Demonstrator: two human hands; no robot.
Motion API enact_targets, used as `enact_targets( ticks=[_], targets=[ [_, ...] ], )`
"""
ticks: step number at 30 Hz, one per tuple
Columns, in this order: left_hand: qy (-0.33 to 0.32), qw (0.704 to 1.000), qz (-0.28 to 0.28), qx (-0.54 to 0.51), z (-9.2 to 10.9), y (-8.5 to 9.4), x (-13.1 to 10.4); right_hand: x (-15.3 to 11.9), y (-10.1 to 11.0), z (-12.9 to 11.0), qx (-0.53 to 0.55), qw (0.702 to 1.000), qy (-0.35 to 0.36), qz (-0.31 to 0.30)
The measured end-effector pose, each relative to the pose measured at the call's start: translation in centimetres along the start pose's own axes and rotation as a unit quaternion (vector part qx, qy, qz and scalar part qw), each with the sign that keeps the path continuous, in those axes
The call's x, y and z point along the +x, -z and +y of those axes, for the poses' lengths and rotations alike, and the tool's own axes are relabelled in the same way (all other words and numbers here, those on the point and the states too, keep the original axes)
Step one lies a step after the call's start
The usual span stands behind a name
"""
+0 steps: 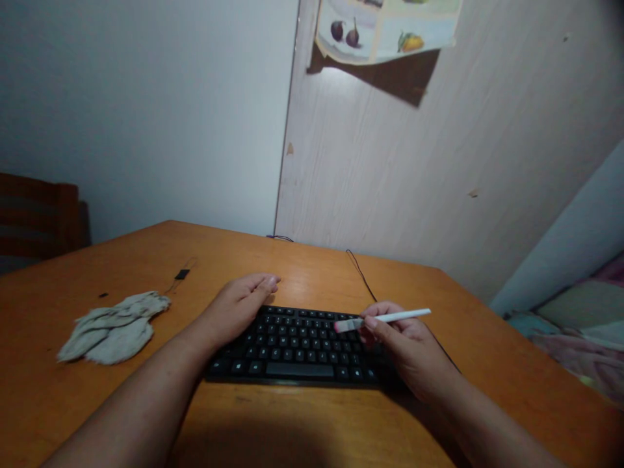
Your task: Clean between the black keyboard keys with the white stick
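Note:
A black keyboard (299,354) lies on the wooden table (273,422). My left hand (238,309) rests against the keyboard's left end, its fingers pressed together round the back left corner, with the thumb on top. Above the keys on the right, my right hand (397,335) pinches a white-handled brush (404,315). The brush's pink-tipped end points left, over the upper right keys; whether it touches them I cannot tell.
A crumpled grey cloth (117,328) lies at the left, near a small black tag with a string (182,274). A thin black cable (361,273) runs behind the keyboard. A wooden chair (39,214) stands at the far left, and bedding (580,325) is at the right.

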State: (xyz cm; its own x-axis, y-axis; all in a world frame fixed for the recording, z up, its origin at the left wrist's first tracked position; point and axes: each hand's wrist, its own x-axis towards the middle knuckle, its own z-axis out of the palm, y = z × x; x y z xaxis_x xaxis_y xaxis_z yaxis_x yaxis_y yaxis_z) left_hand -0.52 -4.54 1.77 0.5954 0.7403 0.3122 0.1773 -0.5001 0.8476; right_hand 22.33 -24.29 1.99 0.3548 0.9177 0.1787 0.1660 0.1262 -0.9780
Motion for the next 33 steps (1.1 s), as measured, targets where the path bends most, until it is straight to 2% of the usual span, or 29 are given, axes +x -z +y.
enact_targets(
  ticks=[4, 7, 10, 13, 18, 27, 30, 33],
  targets=[
    [-0.059, 0.996, -0.065, -0.019, 2.8, -1.6, -1.2, -0.5, -1.7, 0.0, 0.064, 0.997, -0.022, -0.039],
    [-0.084, 0.984, -0.153, -0.03, 4.5, -2.6, -2.1, -0.7, -2.5, 0.1, 0.089, 0.994, -0.028, -0.062],
    [-0.097, 0.969, -0.22, -0.049, 5.3, -3.1, -2.8, -0.7, -3.0, 0.0, 0.108, 0.991, -0.027, -0.07],
    [-0.1, 0.96, -0.257, -0.053, 5.2, -3.6, -3.0, -0.7, -3.4, -0.2, 0.123, 0.99, -0.022, -0.071],
    [-0.081, 0.955, -0.278, -0.056, 4.9, -3.8, -3.2, -0.8, -3.6, -0.5, 0.134, 0.987, -0.02, -0.084],
    [-0.057, 0.952, -0.298, -0.044, 5.7, -3.3, -3.5, -0.8, -3.3, -1.1, 0.179, 0.978, -0.044, -0.101],
    [-0.047, 0.957, -0.281, -0.055, 5.4, -2.6, -3.5, -0.3, -2.5, -1.6, 0.205, 0.976, -0.041, -0.062],
    [-0.031, 0.969, -0.235, -0.072, 5.0, -1.7, -3.3, 0.3, -1.3, -2.0, 0.223, 0.975, -0.018, -0.01]
  ],
)
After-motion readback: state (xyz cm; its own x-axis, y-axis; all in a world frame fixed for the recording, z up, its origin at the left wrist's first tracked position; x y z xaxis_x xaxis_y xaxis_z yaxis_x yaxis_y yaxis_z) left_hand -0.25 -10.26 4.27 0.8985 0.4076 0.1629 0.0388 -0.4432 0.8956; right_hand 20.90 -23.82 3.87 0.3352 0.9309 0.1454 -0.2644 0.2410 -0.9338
